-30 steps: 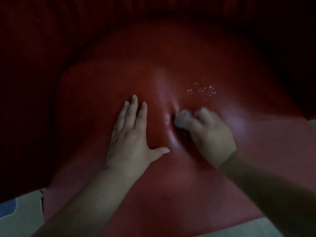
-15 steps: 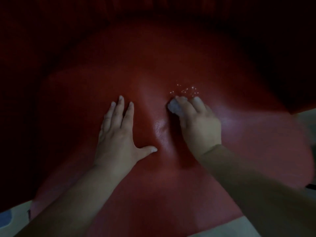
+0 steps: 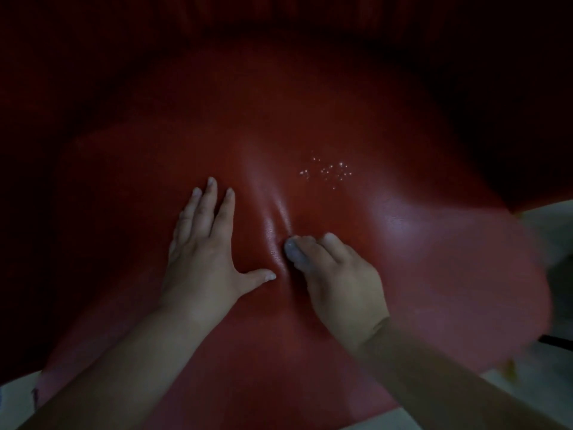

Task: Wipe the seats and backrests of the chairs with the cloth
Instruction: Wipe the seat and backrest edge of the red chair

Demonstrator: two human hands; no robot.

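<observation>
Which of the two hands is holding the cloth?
The right hand: its fingers curl round a small pale cloth pressed against the red seat. The left hand lies flat on the seat with straight fingers, holding nothing.

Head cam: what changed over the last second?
The right hand, gripping the cloth, pushed up the seat to the white specks, then pulled back toward the person; it now sits beside the left thumb. The left hand stayed flat on the seat, fingers straight. The specks are still there.
</observation>
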